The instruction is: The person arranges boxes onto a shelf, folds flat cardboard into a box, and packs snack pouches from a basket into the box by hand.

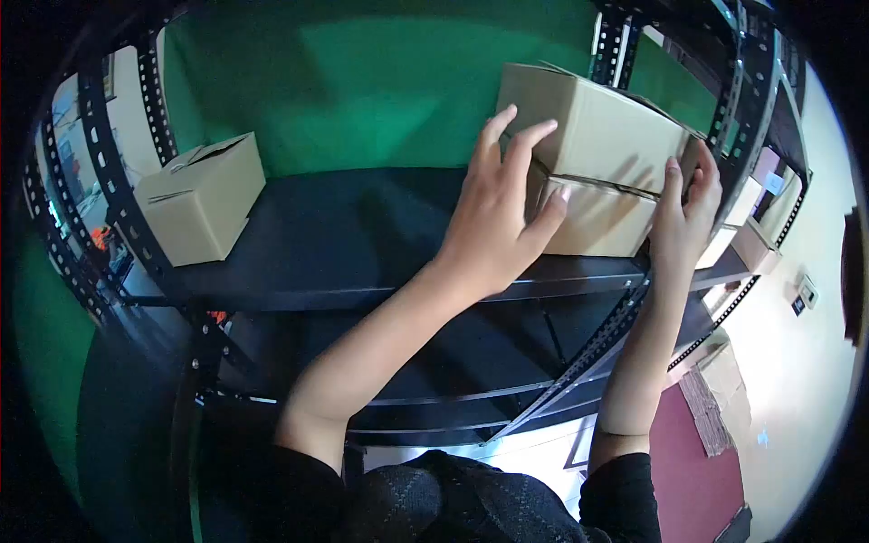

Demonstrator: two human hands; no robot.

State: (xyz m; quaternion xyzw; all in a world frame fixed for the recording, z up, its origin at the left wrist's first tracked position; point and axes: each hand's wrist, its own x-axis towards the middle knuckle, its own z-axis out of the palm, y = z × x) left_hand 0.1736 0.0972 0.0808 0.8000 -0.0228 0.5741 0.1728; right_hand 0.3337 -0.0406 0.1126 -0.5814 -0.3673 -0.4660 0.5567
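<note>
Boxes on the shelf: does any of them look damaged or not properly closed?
The left box looks poorly closed, because its top flaps stick up unevenly. The upper stacked box also seems slightly open on top. Nothing looks spilled.

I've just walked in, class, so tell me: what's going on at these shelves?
A person has both bare hands at a stack of two cardboard boxes on a black shelf. The left hand is spread by the left side of the upper box, and the right hand is at its right end; how firmly either touches it is unclear. The upper box sits on the lower box. Another box stands apart, toward the shelf's left end.
</note>
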